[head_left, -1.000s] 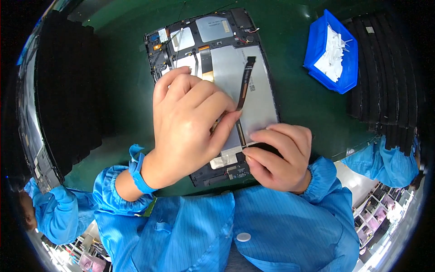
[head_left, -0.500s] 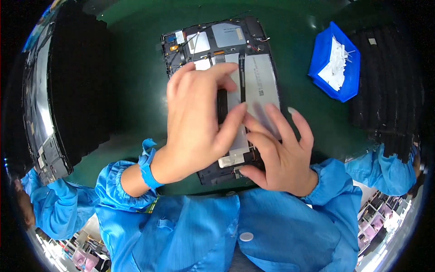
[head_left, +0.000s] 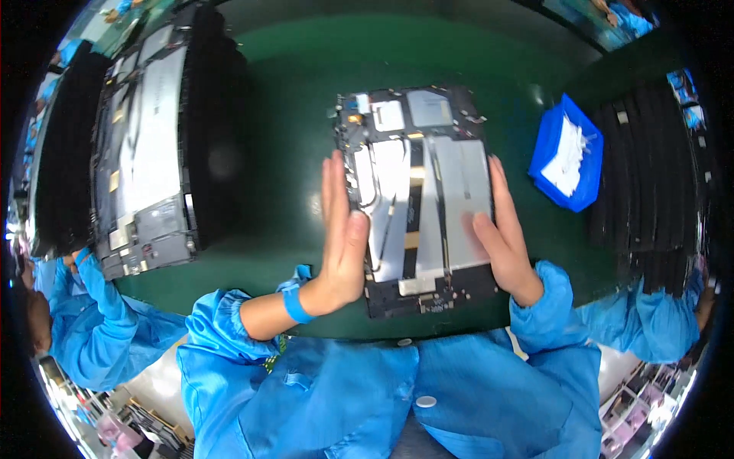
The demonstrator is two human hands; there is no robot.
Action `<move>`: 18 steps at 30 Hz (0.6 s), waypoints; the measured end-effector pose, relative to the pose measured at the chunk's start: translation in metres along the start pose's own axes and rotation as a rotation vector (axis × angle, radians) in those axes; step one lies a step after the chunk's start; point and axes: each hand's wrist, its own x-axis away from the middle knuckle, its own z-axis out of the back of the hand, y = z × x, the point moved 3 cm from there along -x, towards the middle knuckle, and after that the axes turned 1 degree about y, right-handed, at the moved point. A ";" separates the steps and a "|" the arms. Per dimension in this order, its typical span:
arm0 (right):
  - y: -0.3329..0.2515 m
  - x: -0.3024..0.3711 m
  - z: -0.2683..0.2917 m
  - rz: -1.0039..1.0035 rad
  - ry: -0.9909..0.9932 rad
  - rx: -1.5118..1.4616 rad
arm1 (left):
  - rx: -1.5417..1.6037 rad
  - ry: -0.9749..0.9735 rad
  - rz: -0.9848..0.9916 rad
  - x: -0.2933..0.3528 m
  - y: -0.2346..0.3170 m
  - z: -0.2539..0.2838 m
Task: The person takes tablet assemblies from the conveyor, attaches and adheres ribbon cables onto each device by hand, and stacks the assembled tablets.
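Note:
An opened tablet (head_left: 468,176) lies upright before me over the green work surface, its silvery battery cells, black cables and small circuit boards exposed. My left hand (head_left: 342,249) holds its left edge, fingers straight along the side and thumb near the rim. On the opposite edge, my right hand (head_left: 508,249) grips it with the fingers down the side and the thumb over the battery. The fingers' undersides are hidden. Whether the tablet rests on the surface or is slightly raised, I cannot tell. A blue band (head_left: 296,305) circles my left wrist.
At left stands a stack of similar opened tablets (head_left: 157,115). A blue bin (head_left: 540,157) of white strips sits right of my tablet, beside a stack of black slabs (head_left: 642,180). Blue sleeves of other people show at left (head_left: 107,344) and right (head_left: 650,325).
My hands have parted from over the middle of the tablet and now clasp its two side edges. The view has shifted, so the tablet appears lower and further right.

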 end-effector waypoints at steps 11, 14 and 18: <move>-0.105 -0.062 0.017 0.059 0.172 -0.606 | 0.305 0.201 -0.100 -0.022 -0.031 0.007; -0.159 -0.088 -0.012 0.109 0.164 -0.711 | 0.241 0.096 -0.071 -0.021 -0.043 -0.001; -0.204 -0.124 -0.086 0.167 0.019 -0.780 | 0.146 -0.069 -0.020 -0.022 -0.061 -0.004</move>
